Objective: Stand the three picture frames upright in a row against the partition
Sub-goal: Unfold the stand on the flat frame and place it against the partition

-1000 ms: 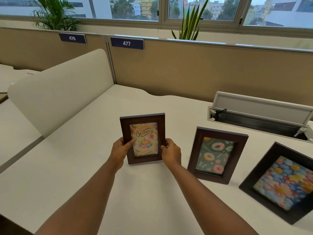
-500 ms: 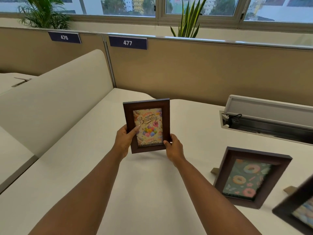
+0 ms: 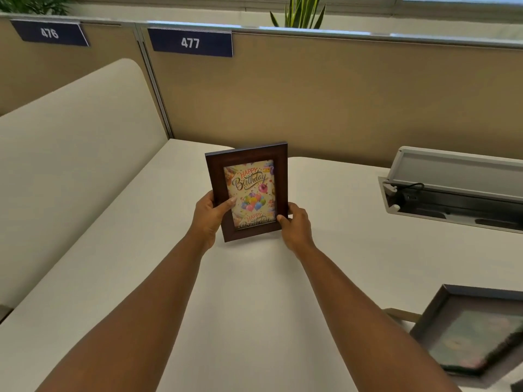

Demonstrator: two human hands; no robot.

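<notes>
A dark brown birthday picture frame (image 3: 249,190) is held upright over the white desk (image 3: 254,292), some way short of the tan partition (image 3: 297,103). My left hand (image 3: 210,219) grips its left edge with the thumb across the front. My right hand (image 3: 295,226) holds its lower right corner. A second dark frame with a doughnut picture (image 3: 469,335) lies tilted on the desk at the lower right, blurred. The third frame is almost out of view; only a dark corner (image 3: 517,387) shows at the bottom right.
An open cable tray with a raised lid (image 3: 458,176) is sunk into the desk at the right, near the partition. A rounded cream side divider (image 3: 70,154) borders the desk on the left. Number plates 476 (image 3: 49,33) and 477 (image 3: 190,43) hang on the partition.
Both hands have carried the birthday frame forward toward the partition. The view followed, so the doughnut frame slid to the lower right and the flower frame almost left the picture.
</notes>
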